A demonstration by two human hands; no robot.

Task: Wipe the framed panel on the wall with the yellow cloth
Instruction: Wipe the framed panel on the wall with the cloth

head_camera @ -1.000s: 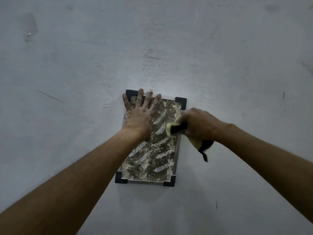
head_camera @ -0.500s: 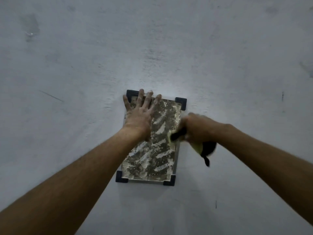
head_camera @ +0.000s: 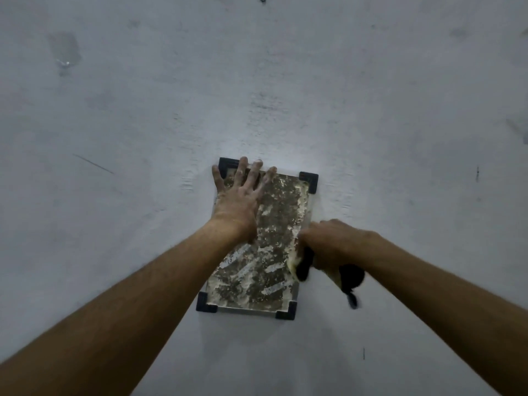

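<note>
- Fingers of the right hand curl tight around the yellow cloth, which is bunched into a wad with a dark edging or strap hanging out below the fist; only a small patch of yellow shows at the panel's right edge, partway up.
- Soft and light, the cloth looks as if it will fold and slip inside a loose grip, so a full fist with a pad of fabric pushed out toward the surface seems the right hold; the dangling dark end could drag across the wall.
- Low on the wall, just left of that fist, sits the framed panel, a flat upright rectangle with dark corner caps and a thin pale frame, its face mottled with pale streaks and dark patches.
- It appears stiff and thin, possibly glass-fronted, though I cannot tell; pressure is likely safer spread flat than jabbed at one spot, and the frame may shift on its mount if rubbed unsupported.
- Farther up, the left hand lies flat on the panel's upper left, fingers spread wide and holding nothing, tips reaching over the top edge by the far left corner cap, bracing the panel to the wall.
</note>
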